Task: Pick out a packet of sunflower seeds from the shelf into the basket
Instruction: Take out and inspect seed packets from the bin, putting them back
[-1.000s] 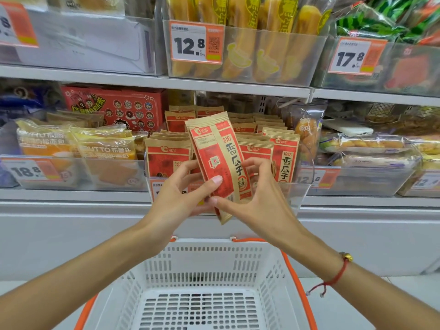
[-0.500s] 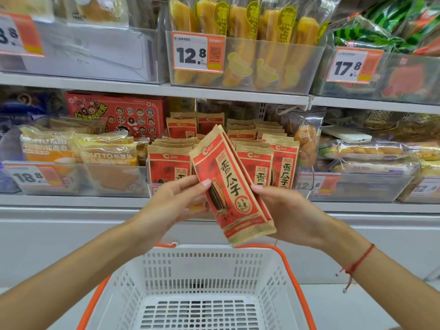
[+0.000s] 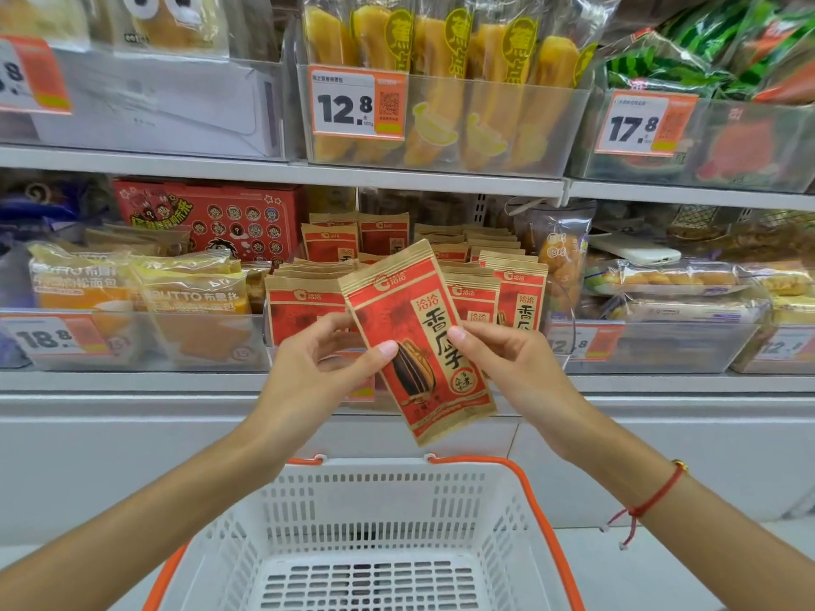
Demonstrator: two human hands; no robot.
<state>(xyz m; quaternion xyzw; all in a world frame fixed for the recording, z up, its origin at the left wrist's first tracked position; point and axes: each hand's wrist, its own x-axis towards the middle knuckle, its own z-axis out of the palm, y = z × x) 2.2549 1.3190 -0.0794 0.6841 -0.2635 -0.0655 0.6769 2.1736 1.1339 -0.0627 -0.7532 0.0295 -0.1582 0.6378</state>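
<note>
A red and tan packet of sunflower seeds [image 3: 419, 341] hangs in front of the middle shelf, face towards me and tilted. My left hand [image 3: 317, 372] pinches its left edge with thumb and fingers. My right hand [image 3: 511, 368] pinches its right edge. Behind it, several more of the same packets [image 3: 304, 302] stand in a clear bin on the shelf. Below my hands sits a white basket [image 3: 375, 491] with an orange rim, nothing inside it.
The shelf [image 3: 282, 172] above carries yellow snack bags with a 12.8 price tag [image 3: 357, 103]. Bread packs [image 3: 189, 297] lie to the left, wrapped cakes [image 3: 670, 280] to the right. A white cabinet front [image 3: 132, 434] runs under the shelf.
The packet has turned from edge-on and upright to face me and come slightly toward me. Both hands shifted their grip to its side edges.
</note>
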